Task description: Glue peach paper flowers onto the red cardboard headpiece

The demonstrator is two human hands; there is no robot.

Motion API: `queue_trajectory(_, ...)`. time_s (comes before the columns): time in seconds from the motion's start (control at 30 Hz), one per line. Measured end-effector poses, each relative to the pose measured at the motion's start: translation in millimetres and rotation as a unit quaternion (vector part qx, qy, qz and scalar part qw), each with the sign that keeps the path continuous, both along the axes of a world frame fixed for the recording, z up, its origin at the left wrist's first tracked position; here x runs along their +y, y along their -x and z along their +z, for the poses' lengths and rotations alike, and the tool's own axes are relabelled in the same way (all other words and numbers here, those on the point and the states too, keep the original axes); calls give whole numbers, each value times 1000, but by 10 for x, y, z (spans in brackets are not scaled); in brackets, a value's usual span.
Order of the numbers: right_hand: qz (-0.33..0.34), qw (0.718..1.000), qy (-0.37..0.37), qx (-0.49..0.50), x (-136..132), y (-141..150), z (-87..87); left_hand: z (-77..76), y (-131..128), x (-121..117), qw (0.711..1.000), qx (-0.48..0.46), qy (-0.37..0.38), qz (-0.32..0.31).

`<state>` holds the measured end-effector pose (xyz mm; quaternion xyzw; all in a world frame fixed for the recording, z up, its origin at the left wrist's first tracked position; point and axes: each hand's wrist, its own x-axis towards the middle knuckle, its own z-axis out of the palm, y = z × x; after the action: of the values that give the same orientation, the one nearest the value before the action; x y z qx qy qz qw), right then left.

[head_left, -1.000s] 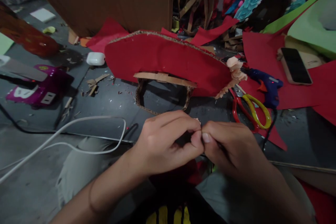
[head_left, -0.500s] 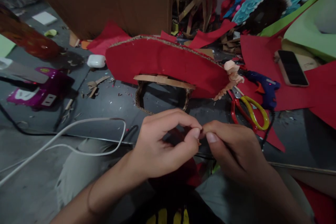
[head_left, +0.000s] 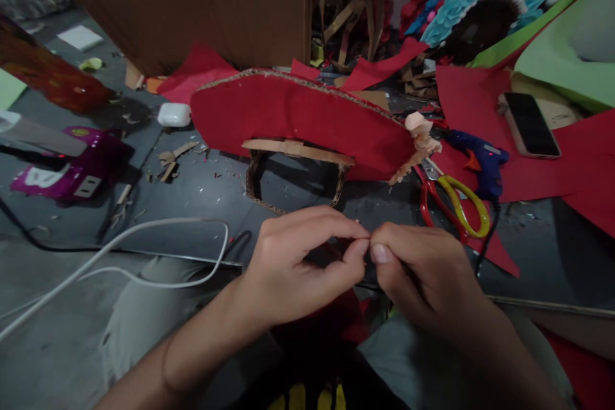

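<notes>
At the lower centre of the frame, both hands are held together, just in front of the table's (head_left: pixel 206 189) near edge. On the left hand (head_left: pixel 307 262), thumb and forefinger are brought together at the tips; on the right hand (head_left: pixel 427 262), the thumb is pressed against the curled forefinger. The fingertips of both hands are met, and whether anything is pinched there cannot be told.

Nearest to the hands, at the centre of the frame, a red cardboard piece (head_left: pixel 298 112) is noted. A cardboard loop (head_left: pixel 247 182) is joined to its lower edge and partly hidden by the left hand. At its right end, crumpled peach paper (head_left: pixel 420 131) is seen.

Right of centre, scissors (head_left: pixel 450 184) and a blue glue gun (head_left: pixel 483 157) are placed, partly over red paper (head_left: pixel 523 173). A phone (head_left: pixel 533 123) is laid at the right. At the left, a white case (head_left: pixel 174 115) and a purple power block (head_left: pixel 77 163) are found.
</notes>
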<state>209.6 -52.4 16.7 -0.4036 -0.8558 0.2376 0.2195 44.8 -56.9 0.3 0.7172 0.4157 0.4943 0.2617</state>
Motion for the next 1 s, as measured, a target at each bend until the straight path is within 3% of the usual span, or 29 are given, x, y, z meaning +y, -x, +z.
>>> queue_trajectory(0.37, 7, 1000, -4, -14, 3, 4, -29, 25, 9, -21, 998, 66, 6, 14)
queue_trajectory(0.63, 6, 1000, -2, -25, -6, 11, -24, 25, 1, -25, 998, 63, 17, 21)
queue_trajectory(0.77, 2, 1000, -2, -22, 0, -9, -29, 11, -1, -22, 999, 11, 40, 7)
queue_trajectory(1.0, 22, 997, 4, 70, 5, -37, 24, 16, 65, -34, 973, -123, 189, -41)
